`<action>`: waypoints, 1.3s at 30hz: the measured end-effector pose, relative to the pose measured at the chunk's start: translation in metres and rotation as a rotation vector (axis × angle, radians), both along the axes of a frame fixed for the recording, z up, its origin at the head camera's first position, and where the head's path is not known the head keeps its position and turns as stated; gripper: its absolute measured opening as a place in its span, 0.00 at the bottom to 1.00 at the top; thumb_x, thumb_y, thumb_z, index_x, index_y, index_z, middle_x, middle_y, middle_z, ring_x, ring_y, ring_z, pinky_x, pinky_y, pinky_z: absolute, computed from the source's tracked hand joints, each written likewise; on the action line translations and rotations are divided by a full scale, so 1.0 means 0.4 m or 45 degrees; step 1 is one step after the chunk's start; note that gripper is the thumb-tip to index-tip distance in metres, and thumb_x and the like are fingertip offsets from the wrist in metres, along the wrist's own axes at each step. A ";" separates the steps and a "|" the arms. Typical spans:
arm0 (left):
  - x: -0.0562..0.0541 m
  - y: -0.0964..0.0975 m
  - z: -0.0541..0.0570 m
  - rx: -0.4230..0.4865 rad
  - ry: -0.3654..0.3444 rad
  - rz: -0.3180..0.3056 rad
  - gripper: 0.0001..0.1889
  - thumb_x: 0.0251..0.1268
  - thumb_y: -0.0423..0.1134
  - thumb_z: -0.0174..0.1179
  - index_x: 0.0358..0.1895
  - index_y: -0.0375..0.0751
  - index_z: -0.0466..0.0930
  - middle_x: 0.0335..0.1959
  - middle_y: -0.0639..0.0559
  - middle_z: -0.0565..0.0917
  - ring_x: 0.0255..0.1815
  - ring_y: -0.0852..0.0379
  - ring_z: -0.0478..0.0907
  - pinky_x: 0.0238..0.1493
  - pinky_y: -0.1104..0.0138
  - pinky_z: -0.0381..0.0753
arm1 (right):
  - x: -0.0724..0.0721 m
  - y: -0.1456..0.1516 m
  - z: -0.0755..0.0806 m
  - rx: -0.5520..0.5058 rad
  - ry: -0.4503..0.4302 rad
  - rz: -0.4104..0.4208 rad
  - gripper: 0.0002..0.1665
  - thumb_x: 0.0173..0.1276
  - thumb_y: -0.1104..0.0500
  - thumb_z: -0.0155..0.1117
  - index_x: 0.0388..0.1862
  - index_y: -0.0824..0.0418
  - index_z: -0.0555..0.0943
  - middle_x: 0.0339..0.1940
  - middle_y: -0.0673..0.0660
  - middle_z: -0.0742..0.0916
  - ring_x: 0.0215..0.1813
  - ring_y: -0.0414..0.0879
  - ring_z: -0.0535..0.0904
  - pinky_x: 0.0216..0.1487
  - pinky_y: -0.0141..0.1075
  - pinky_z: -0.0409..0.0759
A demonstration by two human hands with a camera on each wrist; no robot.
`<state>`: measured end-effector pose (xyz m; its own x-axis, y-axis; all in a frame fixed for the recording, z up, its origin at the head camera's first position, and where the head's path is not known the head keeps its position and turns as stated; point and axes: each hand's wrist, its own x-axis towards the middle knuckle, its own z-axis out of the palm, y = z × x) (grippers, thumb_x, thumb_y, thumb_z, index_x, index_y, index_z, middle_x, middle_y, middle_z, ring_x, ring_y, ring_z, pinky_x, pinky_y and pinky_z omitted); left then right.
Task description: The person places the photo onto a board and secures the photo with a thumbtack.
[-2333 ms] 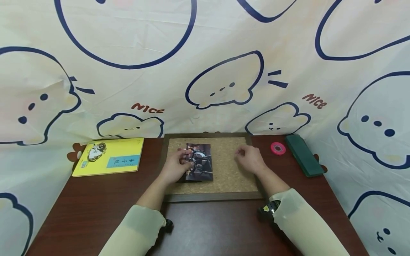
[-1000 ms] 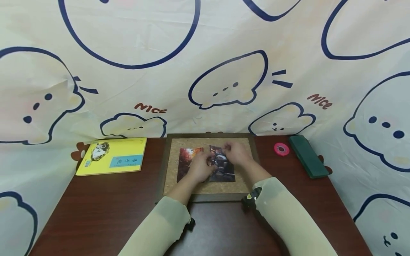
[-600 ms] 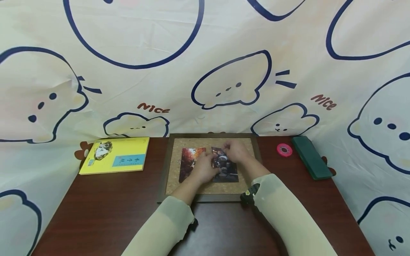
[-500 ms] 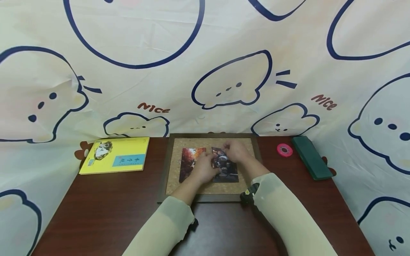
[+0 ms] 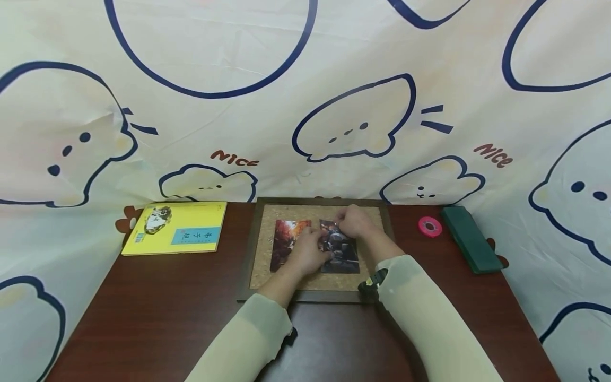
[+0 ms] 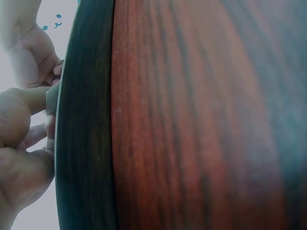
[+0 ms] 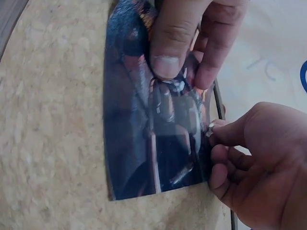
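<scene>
A dark photo print [image 5: 342, 254] lies on the right half of a framed cork board [image 5: 296, 283]. My left hand [image 5: 307, 250] presses on this photo, thumb [image 7: 168, 62] and fingertips resting on its face. At the photo's upper edge, my right hand [image 5: 355, 222] pinches a small silvery pin [image 7: 209, 129] between thumb and forefinger, right at the print; its other fingers are curled. To the left lies a reddish photo print [image 5: 282, 246], partly covered by my left hand.
A yellow book [image 5: 176, 228] lies left of the board on the dark wooden table [image 5: 167, 307]. On the right are a round pink container [image 5: 430, 226] and a long green case [image 5: 471, 240]. A cartoon-printed curtain [image 5: 267, 122] hangs close behind the table.
The dark photo has moved right, off the reddish one, and lies apart from it on the cork. Both hands came together over it. In the last half second they have barely moved.
</scene>
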<state>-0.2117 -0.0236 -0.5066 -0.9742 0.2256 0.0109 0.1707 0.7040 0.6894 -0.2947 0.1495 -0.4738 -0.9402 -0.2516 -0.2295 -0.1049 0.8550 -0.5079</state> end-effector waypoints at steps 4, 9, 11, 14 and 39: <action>-0.001 0.001 0.003 -0.004 0.007 0.007 0.32 0.58 0.43 0.77 0.65 0.37 0.80 0.57 0.39 0.76 0.47 0.47 0.78 0.52 0.53 0.79 | 0.000 0.001 -0.003 -0.026 0.046 -0.038 0.12 0.71 0.58 0.62 0.46 0.59 0.89 0.40 0.56 0.89 0.43 0.50 0.83 0.47 0.43 0.80; -0.003 -0.002 0.006 0.005 -0.003 0.009 0.32 0.58 0.44 0.77 0.66 0.38 0.80 0.56 0.40 0.76 0.44 0.50 0.77 0.49 0.55 0.79 | 0.004 -0.006 -0.001 0.010 0.097 -0.052 0.12 0.70 0.56 0.62 0.44 0.58 0.90 0.37 0.54 0.89 0.40 0.49 0.82 0.43 0.41 0.79; -0.003 -0.003 0.006 0.010 -0.001 0.012 0.32 0.58 0.43 0.77 0.65 0.38 0.80 0.56 0.40 0.76 0.43 0.51 0.77 0.48 0.55 0.79 | 0.006 -0.011 0.000 0.012 0.108 -0.060 0.11 0.70 0.57 0.63 0.42 0.58 0.90 0.35 0.53 0.89 0.38 0.49 0.81 0.41 0.40 0.78; -0.003 -0.005 0.005 0.021 0.008 0.017 0.32 0.57 0.42 0.78 0.65 0.37 0.81 0.55 0.40 0.76 0.42 0.52 0.77 0.47 0.56 0.79 | 0.008 -0.018 0.000 0.009 0.124 -0.065 0.09 0.68 0.57 0.64 0.39 0.58 0.90 0.31 0.53 0.88 0.35 0.48 0.81 0.38 0.39 0.77; 0.004 0.001 -0.001 0.048 -0.057 0.017 0.33 0.59 0.43 0.76 0.68 0.38 0.78 0.62 0.39 0.74 0.48 0.50 0.79 0.50 0.55 0.81 | 0.012 0.077 -0.068 -0.252 0.086 0.148 0.18 0.67 0.57 0.75 0.56 0.55 0.88 0.46 0.53 0.86 0.43 0.47 0.79 0.44 0.40 0.78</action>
